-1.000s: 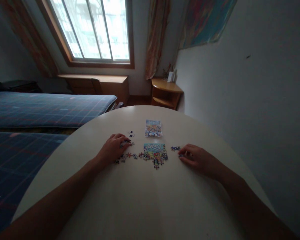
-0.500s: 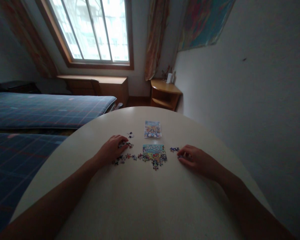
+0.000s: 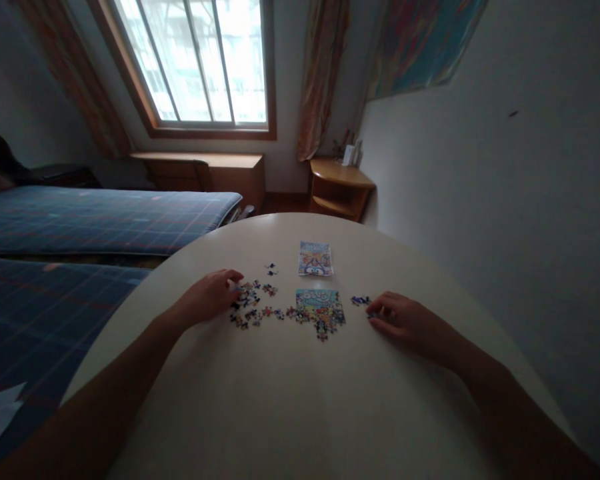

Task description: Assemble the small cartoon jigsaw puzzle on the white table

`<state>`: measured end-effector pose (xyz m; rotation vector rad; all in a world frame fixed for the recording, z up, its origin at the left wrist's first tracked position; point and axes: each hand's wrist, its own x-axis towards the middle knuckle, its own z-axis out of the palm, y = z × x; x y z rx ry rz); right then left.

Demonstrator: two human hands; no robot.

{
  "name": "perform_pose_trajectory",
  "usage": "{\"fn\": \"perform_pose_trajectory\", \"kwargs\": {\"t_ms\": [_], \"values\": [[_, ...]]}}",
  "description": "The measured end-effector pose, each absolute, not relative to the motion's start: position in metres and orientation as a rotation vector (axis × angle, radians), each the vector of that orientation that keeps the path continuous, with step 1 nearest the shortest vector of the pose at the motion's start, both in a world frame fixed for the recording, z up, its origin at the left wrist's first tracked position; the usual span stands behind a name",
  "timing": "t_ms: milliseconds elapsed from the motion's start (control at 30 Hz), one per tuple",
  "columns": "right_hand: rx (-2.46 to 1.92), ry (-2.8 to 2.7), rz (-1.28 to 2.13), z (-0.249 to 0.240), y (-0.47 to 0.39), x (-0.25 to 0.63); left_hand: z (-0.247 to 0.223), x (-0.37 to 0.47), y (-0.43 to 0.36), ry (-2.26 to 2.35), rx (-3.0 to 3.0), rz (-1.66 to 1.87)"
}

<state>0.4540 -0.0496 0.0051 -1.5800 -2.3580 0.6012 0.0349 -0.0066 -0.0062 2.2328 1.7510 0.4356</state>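
Observation:
My left hand (image 3: 213,295) is at the left edge of a loose pile of jigsaw puzzle pieces (image 3: 247,295), its fingers loosely curved and apart, with nothing visible in them. On the right, my right hand (image 3: 397,317) rests on the table with thumb and forefinger bent around a small dark puzzle piece, mostly hidden by the fingers. Just beside those fingertips lie a few joined dark pieces (image 3: 360,300). Between my hands is a partly assembled jigsaw puzzle (image 3: 320,307), complete-looking along its top and ragged at its lower edge. Beyond it lies a printed picture sheet (image 3: 315,259).
Everything lies on a round pale table (image 3: 300,400). Two stray pieces (image 3: 271,269) sit above the pile. A bed with a plaid cover (image 3: 105,217) stands to the left, a white wall (image 3: 505,200) to the right. A corner shelf (image 3: 343,175) and a desk (image 3: 220,160) are at the back.
My left hand has drawn back leftward off the pile, uncovering more pieces. My right hand keeps its place by the dark pieces. The whole view has shifted slightly.

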Motion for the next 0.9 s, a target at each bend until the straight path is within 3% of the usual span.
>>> {"fn": "perform_pose_trajectory", "kwargs": {"t_ms": [900], "values": [[-1.567, -2.378, 0.573, 0.004, -0.049, 0.456, -0.019, 0.047, 0.000, 1.790, 2.241, 0.534]]}}
